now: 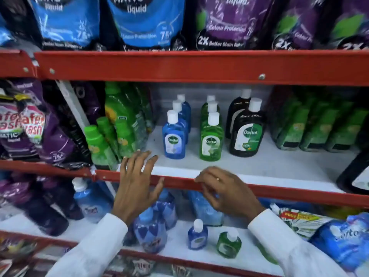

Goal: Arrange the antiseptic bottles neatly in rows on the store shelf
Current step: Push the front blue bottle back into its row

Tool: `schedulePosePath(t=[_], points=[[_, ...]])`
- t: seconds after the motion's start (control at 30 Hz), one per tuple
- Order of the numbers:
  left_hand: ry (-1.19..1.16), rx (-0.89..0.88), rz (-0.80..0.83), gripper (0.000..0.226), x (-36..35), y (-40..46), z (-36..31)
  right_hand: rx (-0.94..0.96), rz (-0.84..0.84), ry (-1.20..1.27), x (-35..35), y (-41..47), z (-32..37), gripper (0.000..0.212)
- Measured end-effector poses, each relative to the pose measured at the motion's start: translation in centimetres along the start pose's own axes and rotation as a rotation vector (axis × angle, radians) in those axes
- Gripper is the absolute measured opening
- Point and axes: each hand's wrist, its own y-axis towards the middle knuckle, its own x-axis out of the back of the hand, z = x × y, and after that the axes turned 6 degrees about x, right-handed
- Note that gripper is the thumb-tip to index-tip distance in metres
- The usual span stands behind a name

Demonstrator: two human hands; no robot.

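Middle shelf (269, 166): 3 blue antiseptic bottles (173, 136) in file, 3 green antiseptic bottles (211, 139) in file, 2 dark brown antiseptic bottles (247, 132) in file. Lower shelf (179, 246): 1 small blue bottle (197, 236), 1 small green bottle (228, 244). 2 bare hands: left hand (135, 186), right hand (225, 190).

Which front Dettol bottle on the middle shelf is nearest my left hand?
The blue front bottle, leftmost of three rows, sits just right of the left hand's fingertips; green and dark ones stand farther right.

Bare white shelf (269, 162) lay open ahead of the three bottle rows (211, 136), while leaning green bottles (107, 140) crowded the left and green packs (311, 128) walled the right.
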Motion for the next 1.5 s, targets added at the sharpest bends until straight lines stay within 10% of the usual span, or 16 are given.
schedulePosePath(t=[0.2, 0.4, 0.97, 1.5], points=[[0.051, 0.056, 0.248, 0.069, -3.1, -2.0, 3.7, -0.375, 0.709, 0.211, -9.0, -4.1, 0.0, 0.044], [0.024, 0.016, 0.271, 0.082, -3.1, -2.3, 3.8, -0.515, 0.774, 0.225, -13.8, -5.5, -0.6, 0.043], [-0.214, 0.012, 0.177, 0.079, -3.4, -2.6, 5.2, -0.551, -0.182, 0.44, 4.2, 7.1, 3.3, 0.05], [-0.244, 0.007, 0.215, 0.082, -2.8, -2.4, 5.5, -0.547, -0.041, 0.328, -0.8, 14.4, -0.9, 0.063]])
